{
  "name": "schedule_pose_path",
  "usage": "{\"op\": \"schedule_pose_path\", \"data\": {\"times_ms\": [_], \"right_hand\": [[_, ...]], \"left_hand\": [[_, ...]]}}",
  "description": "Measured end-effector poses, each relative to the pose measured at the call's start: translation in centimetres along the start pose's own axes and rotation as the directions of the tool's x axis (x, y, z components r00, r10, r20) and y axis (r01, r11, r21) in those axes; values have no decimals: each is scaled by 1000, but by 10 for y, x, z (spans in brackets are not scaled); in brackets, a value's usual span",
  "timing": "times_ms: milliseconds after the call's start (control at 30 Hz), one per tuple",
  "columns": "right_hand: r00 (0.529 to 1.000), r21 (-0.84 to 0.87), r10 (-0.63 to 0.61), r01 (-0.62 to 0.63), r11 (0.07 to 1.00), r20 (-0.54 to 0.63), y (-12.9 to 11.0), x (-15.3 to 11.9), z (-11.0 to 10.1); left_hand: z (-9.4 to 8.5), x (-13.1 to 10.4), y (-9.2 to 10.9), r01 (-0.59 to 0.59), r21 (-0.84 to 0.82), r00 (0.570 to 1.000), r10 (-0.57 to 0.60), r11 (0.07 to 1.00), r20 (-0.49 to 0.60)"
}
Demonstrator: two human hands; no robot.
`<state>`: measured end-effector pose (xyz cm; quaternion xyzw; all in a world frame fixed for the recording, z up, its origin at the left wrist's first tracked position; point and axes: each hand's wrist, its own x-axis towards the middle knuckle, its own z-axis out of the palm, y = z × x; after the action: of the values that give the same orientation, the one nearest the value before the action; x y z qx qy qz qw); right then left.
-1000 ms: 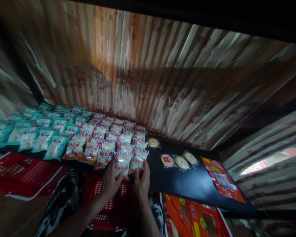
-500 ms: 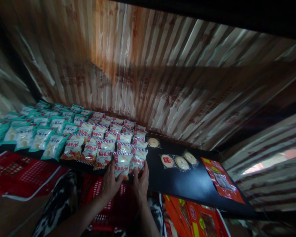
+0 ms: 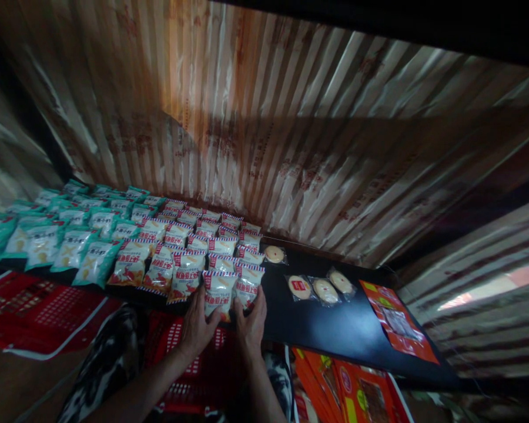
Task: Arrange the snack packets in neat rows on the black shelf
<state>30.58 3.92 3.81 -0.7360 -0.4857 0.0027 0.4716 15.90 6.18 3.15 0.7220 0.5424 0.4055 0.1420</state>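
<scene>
Two white, red and blue snack bags stand side by side at the front edge of a black shelf. My left hand grips the left snack bag, fingers along its left side and thumb at its lower front. Around the lower part of the right snack bag is my right hand, its fingers at the right side and its thumb by the gap between the two bags. Behind and left of them, more matching snack bags stand in rows.
Teal snack bags fill the shelf's left end. Several round wrapped crackers and an orange packet lie to the right. Below are red baskets and a box of orange packets. Corrugated sheeting rises behind.
My right thumb has shifted left, toward the gap between the two front bags. My left hand and the bags look nearly unmoved.
</scene>
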Motion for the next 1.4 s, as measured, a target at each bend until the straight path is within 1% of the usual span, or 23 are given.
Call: {"op": "schedule_pose_path", "data": {"times_ms": [67, 133, 233, 300, 333, 433, 533, 633, 733, 900, 1033, 1100, 1200, 1267, 1400], "right_hand": [[994, -69, -78, 73, 995, -74, -6, 4, -4], [979, -138, -183, 170, 976, -88, -14, 12, -9], [940, -152, -341, 334, 930, -25, -29, 33, -13], [909, -114, -415, 416, 902, 35, -38, 52, -10], [894, -95, -439, 446, 890, 82, -42, 61, -6], [868, -61, -459, 477, 877, 188, -54, 88, 6], [844, -66, -441, 481, 874, 306, -64, 108, 17], [815, -109, -385, 471, 875, 434, -72, 119, 23], [787, -129, -352, 473, 872, 506, -74, 126, 26], [763, -65, -354, 458, 887, 541, -71, 130, 29], [773, -46, -400, 482, 875, 493, -71, 131, 28], [768, -19, -437, 503, 864, 468, -72, 133, 29], [767, 15, -461, 508, 861, 447, -73, 138, 34], [748, 46, -478, 518, 854, 460, -73, 142, 37], [692, 57, -491, 549, 834, 529, -76, 151, 40]], "left_hand": [[1, -1, -1, -8, 1, 1000, 8, 1000, -4], [3, -3, -3, -4, 5, 1000, 5, 1000, -7], [8, -6, -6, 2, 7, 1000, -2, 1000, -24], [11, -8, -7, 1, -3, 999, -1, 1000, -40], [12, -9, -7, 1, -5, 999, -1, 1000, -51], [14, -10, -8, 2, 4, 997, -2, 1000, -72], [13, -9, -7, 15, 16, 999, -14, 1000, -44], [9, -6, -5, 35, 7, 999, -35, 999, -6], [9, -5, -3, 63, -4, 998, -63, 998, 6], [13, -6, -3, 92, -48, 996, -93, 995, -6], [14, -6, -3, 96, -72, 995, -96, 993, -4], [14, -5, -4, 88, -74, 996, -88, 993, -4], [12, -4, -4, 93, -65, 996, -93, 994, -1], [10, -3, -4, 101, -58, 995, -101, 993, 11], [9, 0, -2, 97, -56, 995, -95, 994, 21]]}}
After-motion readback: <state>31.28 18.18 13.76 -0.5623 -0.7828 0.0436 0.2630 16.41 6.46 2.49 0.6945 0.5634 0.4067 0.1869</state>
